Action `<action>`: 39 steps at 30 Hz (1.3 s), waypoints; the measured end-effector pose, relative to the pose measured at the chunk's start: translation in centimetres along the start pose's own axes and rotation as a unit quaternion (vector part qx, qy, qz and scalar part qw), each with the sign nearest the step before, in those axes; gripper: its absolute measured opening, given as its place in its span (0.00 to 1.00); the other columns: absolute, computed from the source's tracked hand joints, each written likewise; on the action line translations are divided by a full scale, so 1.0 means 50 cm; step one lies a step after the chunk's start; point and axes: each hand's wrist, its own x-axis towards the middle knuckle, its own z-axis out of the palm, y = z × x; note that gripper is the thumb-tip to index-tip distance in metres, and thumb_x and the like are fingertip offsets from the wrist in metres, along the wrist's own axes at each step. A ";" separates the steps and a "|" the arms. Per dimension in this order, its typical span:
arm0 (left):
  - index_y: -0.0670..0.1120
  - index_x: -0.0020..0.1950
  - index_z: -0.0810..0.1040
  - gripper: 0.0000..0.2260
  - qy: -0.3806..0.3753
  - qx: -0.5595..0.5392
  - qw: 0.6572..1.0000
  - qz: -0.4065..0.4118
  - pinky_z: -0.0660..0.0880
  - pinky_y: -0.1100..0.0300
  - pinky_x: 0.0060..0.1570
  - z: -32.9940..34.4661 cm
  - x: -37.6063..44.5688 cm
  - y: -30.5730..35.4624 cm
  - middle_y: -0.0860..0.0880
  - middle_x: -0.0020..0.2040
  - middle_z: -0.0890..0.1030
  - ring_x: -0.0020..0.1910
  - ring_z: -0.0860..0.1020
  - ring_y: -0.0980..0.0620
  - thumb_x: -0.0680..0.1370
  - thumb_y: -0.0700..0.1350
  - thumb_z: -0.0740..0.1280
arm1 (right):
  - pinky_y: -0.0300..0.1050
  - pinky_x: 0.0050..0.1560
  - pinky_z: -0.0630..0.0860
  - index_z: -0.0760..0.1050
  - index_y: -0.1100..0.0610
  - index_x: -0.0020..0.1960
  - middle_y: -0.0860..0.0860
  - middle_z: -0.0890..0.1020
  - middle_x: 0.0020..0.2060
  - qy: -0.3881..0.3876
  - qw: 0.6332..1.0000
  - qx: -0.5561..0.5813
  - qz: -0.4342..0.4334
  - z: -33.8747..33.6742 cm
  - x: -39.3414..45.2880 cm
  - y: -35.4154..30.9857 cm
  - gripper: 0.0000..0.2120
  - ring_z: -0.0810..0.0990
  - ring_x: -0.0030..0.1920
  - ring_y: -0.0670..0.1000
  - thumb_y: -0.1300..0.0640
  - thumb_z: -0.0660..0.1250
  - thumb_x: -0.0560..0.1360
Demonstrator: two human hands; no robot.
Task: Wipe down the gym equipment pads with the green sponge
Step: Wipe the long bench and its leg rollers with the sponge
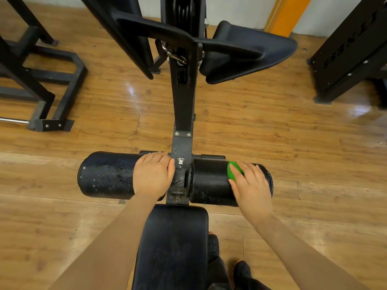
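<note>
Your right hand (250, 186) lies flat on the right roller pad (211, 181), fingers straight and slightly spread, pressing the green sponge (234, 170) down against the pad's top. Only a sliver of the sponge shows past your fingertips; the rest is hidden under your palm. It sits toward the outer end of that pad, away from the center post (181, 151).

Your left hand (154, 175) rests on the left roller pad (105, 174), just beside the center post, with the fingers close together and curved over the pad's top toward the far side. The thumb reaches toward the post, near the small silver knob (180, 161) mounted there. I cannot tell whether the fingers truly clamp the pad or only drape over it.

The left roller pad carries wet-looking speckles across its outer half. Both rollers stick out from opposite sides of the center post, and the post runs away from you up to two angled black pads (251, 49) at the far end. On your side of the post, the flat bench pad (173, 243) extends toward you, between your forearms. A dark shoe (243, 271) stands on the wooden floor (293, 126) just right of the bench pad. Other black machine frames (41, 80) stand well off to the left and right of the post.
</note>
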 end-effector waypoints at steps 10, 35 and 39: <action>0.46 0.45 0.83 0.20 -0.010 0.003 1.000 -0.007 0.71 0.53 0.52 0.003 0.002 -0.002 0.50 0.43 0.83 0.44 0.80 0.49 0.80 0.50 0.53 | 0.58 0.71 0.59 0.74 0.59 0.67 0.58 0.72 0.68 0.019 0.997 0.077 -0.010 0.009 -0.044 -0.143 0.23 0.64 0.71 0.58 0.57 0.68 0.72; 0.45 0.44 0.82 0.20 -0.019 -0.012 1.000 -0.012 0.72 0.53 0.50 0.004 0.000 -0.002 0.49 0.40 0.82 0.42 0.79 0.48 0.81 0.49 0.52 | 0.61 0.72 0.60 0.68 0.61 0.71 0.59 0.69 0.70 0.002 0.996 0.069 0.056 -0.001 -0.086 0.019 0.22 0.61 0.72 0.61 0.63 0.63 0.77; 0.45 0.48 0.81 0.19 -0.022 -0.042 0.999 -0.010 0.73 0.52 0.51 -0.008 0.003 -0.003 0.48 0.44 0.83 0.44 0.80 0.46 0.81 0.50 0.52 | 0.55 0.73 0.56 0.70 0.63 0.69 0.59 0.70 0.69 0.015 0.990 0.114 0.076 -0.013 -0.074 -0.020 0.21 0.60 0.72 0.60 0.67 0.65 0.76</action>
